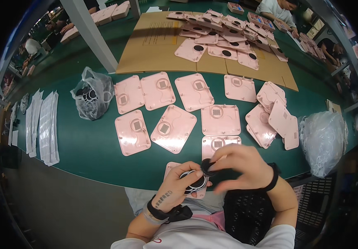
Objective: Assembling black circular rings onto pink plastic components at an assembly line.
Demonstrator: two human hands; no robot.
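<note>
At the table's near edge my left hand (pixel 174 186) is closed around a few round black pieces with white rims (pixel 194 181). My right hand (pixel 243 168) pinches a round black disc (pixel 207 167) between thumb and fingers, right beside those pieces. The right fingers are slightly blurred. Under the left hand lies a pink plastic panel (pixel 171 167), mostly hidden by the hand. Just beyond my hands another pink panel (pixel 210 143) with a round slotted vent rests on the table, partly covered by my right hand.
Several pink panels (pixel 174 128) lie spread over the green table (pixel 91 145), some overlapping at the right. Plastic bags stand left (pixel 91 97) and right (pixel 324 137). White strips (pixel 48 128) lie far left. Beyond, panels with black discs (pixel 224 33) pile on cardboard (pixel 154 54); a post (pixel 89 33) rises nearby.
</note>
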